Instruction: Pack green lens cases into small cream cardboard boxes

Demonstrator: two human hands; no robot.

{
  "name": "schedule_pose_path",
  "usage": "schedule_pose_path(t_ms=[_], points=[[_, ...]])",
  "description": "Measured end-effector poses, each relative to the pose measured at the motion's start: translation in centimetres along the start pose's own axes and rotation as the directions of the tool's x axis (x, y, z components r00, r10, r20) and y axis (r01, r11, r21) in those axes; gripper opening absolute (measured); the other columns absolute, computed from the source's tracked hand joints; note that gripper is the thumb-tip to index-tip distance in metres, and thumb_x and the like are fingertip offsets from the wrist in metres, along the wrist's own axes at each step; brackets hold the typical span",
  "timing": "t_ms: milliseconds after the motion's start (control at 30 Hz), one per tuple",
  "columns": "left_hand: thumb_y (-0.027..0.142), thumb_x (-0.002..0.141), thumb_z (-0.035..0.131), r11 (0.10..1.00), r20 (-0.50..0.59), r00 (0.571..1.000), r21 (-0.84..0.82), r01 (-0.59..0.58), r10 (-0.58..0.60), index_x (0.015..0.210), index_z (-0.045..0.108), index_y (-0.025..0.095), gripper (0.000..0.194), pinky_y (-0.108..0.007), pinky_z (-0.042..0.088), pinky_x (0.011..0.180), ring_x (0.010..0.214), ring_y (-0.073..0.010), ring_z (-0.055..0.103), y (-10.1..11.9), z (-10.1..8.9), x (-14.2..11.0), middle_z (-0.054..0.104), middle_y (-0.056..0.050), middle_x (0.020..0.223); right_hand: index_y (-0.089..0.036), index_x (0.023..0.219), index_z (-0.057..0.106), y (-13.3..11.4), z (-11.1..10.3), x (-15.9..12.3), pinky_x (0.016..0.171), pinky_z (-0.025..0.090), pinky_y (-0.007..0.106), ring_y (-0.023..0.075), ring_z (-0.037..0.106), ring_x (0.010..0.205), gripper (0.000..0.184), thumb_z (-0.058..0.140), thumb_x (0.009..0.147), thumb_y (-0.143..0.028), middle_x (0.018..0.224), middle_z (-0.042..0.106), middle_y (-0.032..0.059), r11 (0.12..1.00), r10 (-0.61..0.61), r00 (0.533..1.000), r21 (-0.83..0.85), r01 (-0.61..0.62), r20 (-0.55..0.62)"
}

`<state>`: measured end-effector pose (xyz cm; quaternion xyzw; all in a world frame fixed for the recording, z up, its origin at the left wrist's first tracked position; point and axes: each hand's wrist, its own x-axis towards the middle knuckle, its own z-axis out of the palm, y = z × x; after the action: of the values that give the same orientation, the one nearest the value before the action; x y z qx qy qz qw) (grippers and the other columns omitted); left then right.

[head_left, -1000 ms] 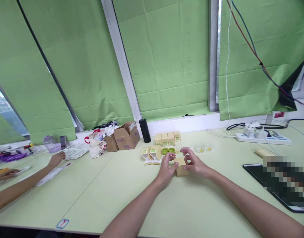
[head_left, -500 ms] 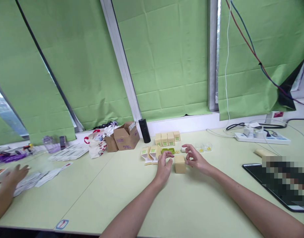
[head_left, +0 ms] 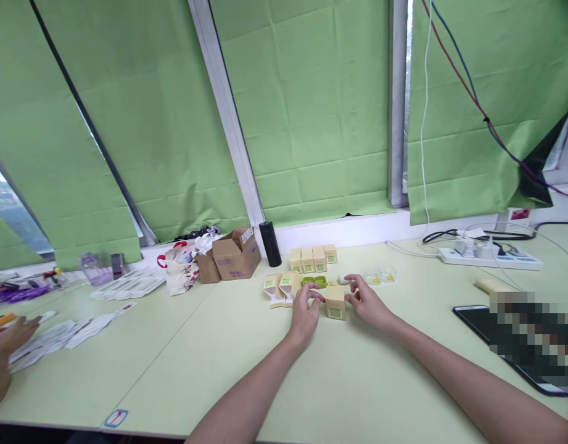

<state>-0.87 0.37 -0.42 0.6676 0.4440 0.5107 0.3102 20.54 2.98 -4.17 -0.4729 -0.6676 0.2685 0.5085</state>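
Note:
A small tan cardboard box (head_left: 335,302) stands upright on the table between my hands, with a green label square low on its front. My left hand (head_left: 306,313) has its fingertips against the left side of the box. On the opposite side, the curled fingers of my right hand (head_left: 366,302) touch its right face. Just behind are green plastic pieces (head_left: 314,282), a small white item (head_left: 343,279) partly hidden by my right fingers, and clear cups with yellow centres (head_left: 380,275). Two opened boxes (head_left: 280,288) with white insides sit left of my left hand.
Several closed boxes (head_left: 312,259) line up at the back, near a black cylinder (head_left: 270,244) and a brown carton (head_left: 236,254). At right lie a tablet-like device (head_left: 496,339) and a power strip (head_left: 491,258). Another person's hand (head_left: 10,339) handles papers (head_left: 57,339) at far left.
The small box has turned, so its green label now faces me. My fingertips have come in against its sides. At far left, the other person's hand has moved left and holds something orange.

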Motion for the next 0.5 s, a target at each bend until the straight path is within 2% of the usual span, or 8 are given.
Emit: schedule_pose_path(t_ms=[100, 200, 300, 367, 433, 500], points=[[0.017, 0.088, 0.053, 0.999, -0.052, 0.999, 0.041, -0.002, 0.004, 0.103, 0.062, 0.025, 0.019, -0.045, 0.039, 0.106, 0.099, -0.0272, 0.068, 0.3, -0.1, 0.1, 0.073, -0.001, 0.080, -0.025, 0.121, 0.056, 0.7, 0.0, 0.2, 0.072, 0.044, 0.035, 0.0182, 0.054, 0.071, 0.035, 0.055, 0.085, -0.028, 0.087, 0.055, -0.0019, 0.997, 0.031, 0.999, -0.069, -0.032, -0.013], [0.010, 0.083, 0.052, 0.991, -0.101, 0.995, 0.133, 0.008, 0.006, 0.096, 0.062, 0.024, 0.021, -0.043, 0.042, 0.101, 0.093, -0.0266, 0.069, 0.4, -0.2, 0.2, 0.073, -0.001, 0.075, -0.025, 0.108, 0.061, 1.1, -0.3, 0.4, 0.072, 0.044, 0.034, 0.0191, 0.056, 0.074, 0.030, 0.057, 0.079, -0.023, 0.082, 0.057, -0.0017, 0.995, 0.075, 0.996, -0.068, -0.072, 0.040], [0.005, 0.078, 0.053, 0.977, -0.094, 0.995, 0.208, 0.045, -0.025, 0.093, 0.062, 0.023, 0.025, -0.038, 0.045, 0.092, 0.085, -0.0250, 0.069, 0.2, -0.4, 0.3, 0.072, 0.000, 0.072, -0.024, 0.103, 0.062, 0.9, -0.8, 0.5, 0.068, 0.045, 0.032, 0.0183, 0.056, 0.072, 0.030, 0.059, 0.073, -0.019, 0.081, 0.057, -0.0013, 0.992, 0.115, 0.989, -0.056, -0.110, 0.093], [0.005, 0.078, 0.054, 0.964, -0.095, 0.995, 0.257, 0.066, -0.043, 0.092, 0.063, 0.023, 0.025, -0.035, 0.045, 0.086, 0.082, -0.0239, 0.070, -0.1, -0.5, 0.4, 0.070, 0.001, 0.071, -0.023, 0.107, 0.062, 0.4, -1.2, 0.5, 0.065, 0.047, 0.031, 0.0171, 0.058, 0.071, 0.038, 0.063, 0.069, -0.017, 0.086, 0.059, -0.0006, 0.990, 0.140, 0.980, -0.050, -0.134, 0.141], [0.006, 0.080, 0.054, 0.947, -0.104, 0.993, 0.311, 0.080, -0.049, 0.092, 0.064, 0.023, 0.023, -0.033, 0.045, 0.083, 0.082, -0.0229, 0.069, -0.3, -0.5, 0.4, 0.069, 0.001, 0.071, -0.024, 0.118, 0.059, -0.5, -1.6, 0.5, 0.066, 0.049, 0.030, 0.0160, 0.060, 0.073, 0.055, 0.069, 0.065, -0.017, 0.098, 0.060, 0.0013, 0.986, 0.168, 0.962, -0.044, -0.162, 0.214], [0.006, 0.081, 0.055, 0.927, -0.104, 0.993, 0.366, 0.083, -0.048, 0.093, 0.065, 0.023, 0.023, -0.031, 0.044, 0.081, 0.083, -0.0220, 0.069, -0.4, -0.5, 0.5, 0.068, 0.001, 0.072, -0.025, 0.133, 0.050, -1.5, -1.8, 0.3, 0.068, 0.052, 0.031, 0.0156, 0.062, 0.078, 0.074, 0.075, 0.064, -0.020, 0.114, 0.057, 0.0048, 0.980, 0.200, 0.931, -0.037, -0.198, 0.306]])
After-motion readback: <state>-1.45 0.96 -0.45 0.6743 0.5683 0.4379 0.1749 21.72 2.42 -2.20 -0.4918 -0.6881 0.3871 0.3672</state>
